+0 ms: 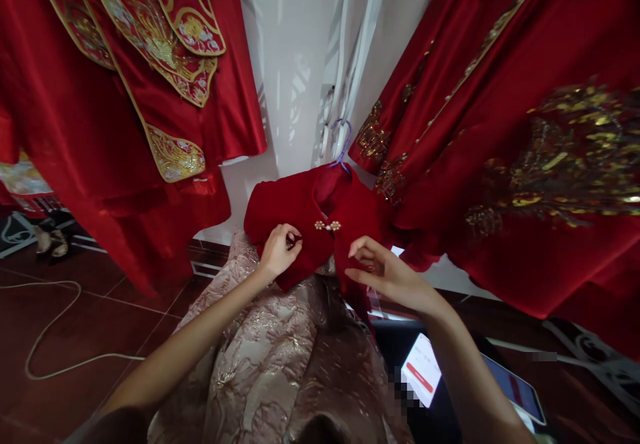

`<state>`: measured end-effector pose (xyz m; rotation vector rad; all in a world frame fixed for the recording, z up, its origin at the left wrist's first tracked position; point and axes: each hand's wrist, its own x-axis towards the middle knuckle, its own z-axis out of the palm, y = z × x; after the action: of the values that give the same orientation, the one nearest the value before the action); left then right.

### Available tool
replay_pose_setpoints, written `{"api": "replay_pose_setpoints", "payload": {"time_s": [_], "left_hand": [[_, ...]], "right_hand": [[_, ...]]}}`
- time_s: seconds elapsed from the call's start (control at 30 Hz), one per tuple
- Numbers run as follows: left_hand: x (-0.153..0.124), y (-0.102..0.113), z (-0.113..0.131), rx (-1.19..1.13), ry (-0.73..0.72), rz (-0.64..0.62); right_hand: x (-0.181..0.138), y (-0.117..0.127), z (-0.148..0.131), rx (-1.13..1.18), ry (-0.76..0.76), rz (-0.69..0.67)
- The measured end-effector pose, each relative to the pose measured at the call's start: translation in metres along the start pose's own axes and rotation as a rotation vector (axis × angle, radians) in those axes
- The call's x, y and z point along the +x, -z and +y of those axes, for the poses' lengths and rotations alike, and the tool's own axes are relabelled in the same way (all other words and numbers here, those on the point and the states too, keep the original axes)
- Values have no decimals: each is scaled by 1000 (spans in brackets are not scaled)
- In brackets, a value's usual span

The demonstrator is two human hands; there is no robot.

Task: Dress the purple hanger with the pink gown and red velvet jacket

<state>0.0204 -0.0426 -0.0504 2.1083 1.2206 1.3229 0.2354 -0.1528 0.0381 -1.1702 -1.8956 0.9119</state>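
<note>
A short red velvet jacket [295, 201] hangs in front of me on a purple hanger [342, 145], its front joined by a pearly clasp [327, 226]. My left hand [281, 252] is over the jacket's left half, fingers curled together in a pinch; something small and dark shows between them, too small to name. Over the right half is my right hand [385, 271], fingers bent and thumb apart, with a gap between them and nothing visible held. Beneath the jacket spreads a pinkish brocade garment [260, 344] with a raised floral pattern.
Embroidered red gowns hang at left [100, 111] and right [500, 131], beside white doors [295, 51]. A lit phone [421, 371] and a tablet [515, 387] lie at lower right. A pale cable [75, 311] crosses the tiled floor; shoes [53, 243] stand farther left.
</note>
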Motion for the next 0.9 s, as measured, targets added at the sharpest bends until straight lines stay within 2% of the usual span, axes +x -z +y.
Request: {"api": "replay_pose_setpoints", "payload": {"time_s": [0.07,0.13,0.3,0.5,0.7,0.9], "left_hand": [[2,4,-7,142,-20,148],[4,7,-17,194,2,208],[4,8,-33,111,69,89],[2,12,-30,129,-3,111],[8,14,-35,92,59,51],[0,23,-31,30,48,127]], "right_hand": [[2,-7,-4,95,-13,-78],[7,-15,-5,170,-40,-142],[26,-38,2,198,-69,-215],[51,-57,15,233,-45,-148],[62,-63,23,222,2,-70],[73,-63,29,181,27,24]]}}
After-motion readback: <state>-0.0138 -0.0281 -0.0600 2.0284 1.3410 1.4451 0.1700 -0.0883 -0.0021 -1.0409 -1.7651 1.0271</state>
